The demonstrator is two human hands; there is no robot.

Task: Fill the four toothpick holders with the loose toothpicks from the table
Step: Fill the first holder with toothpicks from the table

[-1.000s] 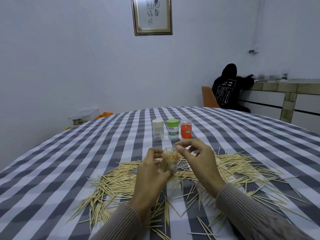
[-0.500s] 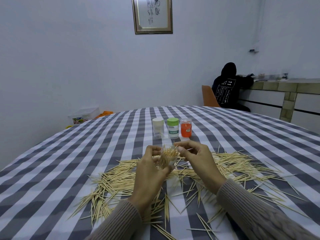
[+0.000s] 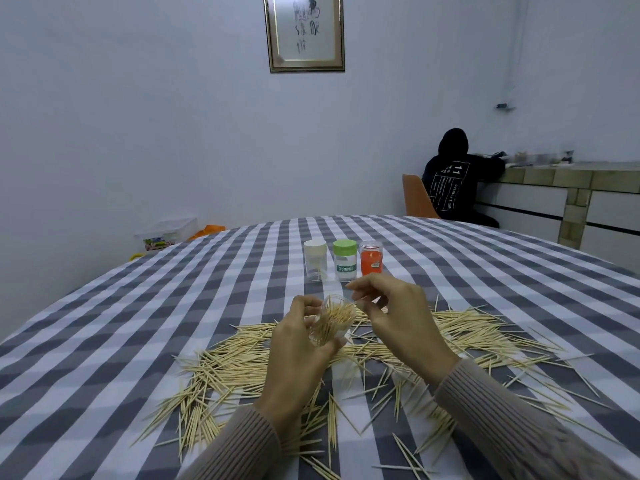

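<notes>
Above the desk's (image 3: 104,327) near middle, the left hand (image 3: 298,344) grips a clear holder (image 3: 329,322) packed with toothpicks, tilted toward the right hand (image 3: 398,317), which pinches one toothpick (image 3: 358,299) at its rim. Loose toothpicks (image 3: 485,327) litter the cloth below; three capped holders (image 3: 344,259) stand just beyond.

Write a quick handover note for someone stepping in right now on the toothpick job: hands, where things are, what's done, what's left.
Left hand grips the clear holder, open at the top, tilted and packed with toothpicks.
Right hand pinches a toothpick at the holder's mouth.
Three capped holders stand behind: white-capped holder, which looks nearly empty, green-capped holder, orange holder.
Loose toothpicks are spread widely over the checked tablecloth.
Done: the held holder looks about full.
Left: cap it, fill the others, clear the table.
</notes>
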